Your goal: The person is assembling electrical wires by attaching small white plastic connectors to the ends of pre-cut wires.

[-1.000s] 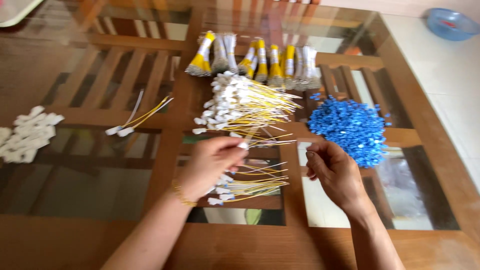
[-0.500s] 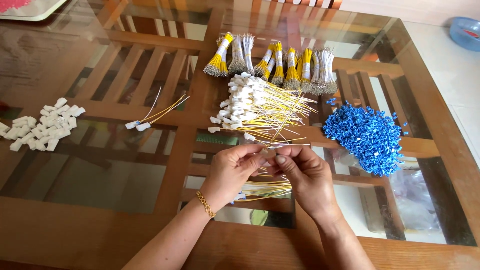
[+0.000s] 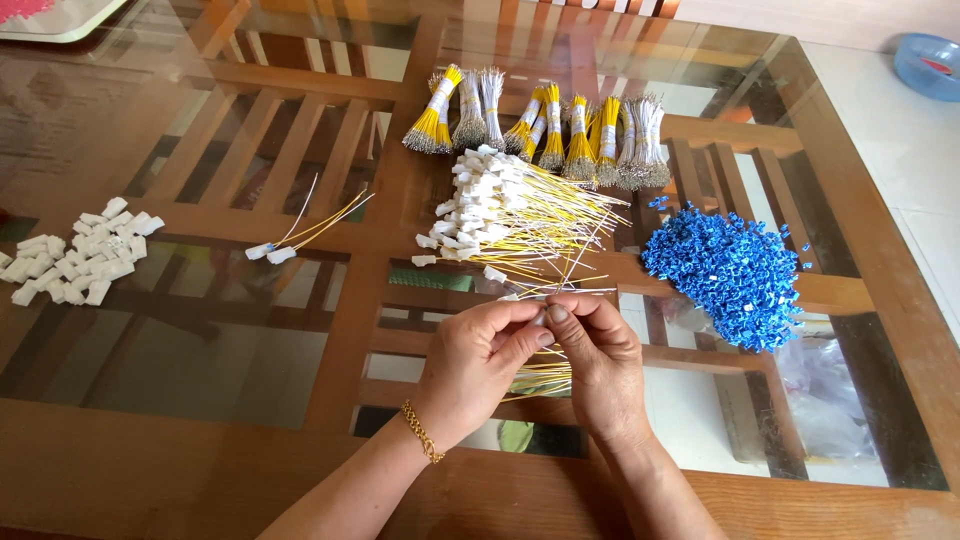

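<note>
With both the left hand [image 3: 478,358] and right hand [image 3: 598,360] pinching a small white connector [image 3: 541,318] above the glass counter [image 3: 200,400], its thin yellow wires [image 3: 540,378] could slip free or snag the loose pile [image 3: 520,215] beyond.

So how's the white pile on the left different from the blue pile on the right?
The white pile is small, loose and flat, its pieces blocky and easy to tell apart. The blue pile is larger, heaped and dense, with finer pieces. The white pile lies farther from the hands than the blue pile. Both rest on the glass table.
</note>
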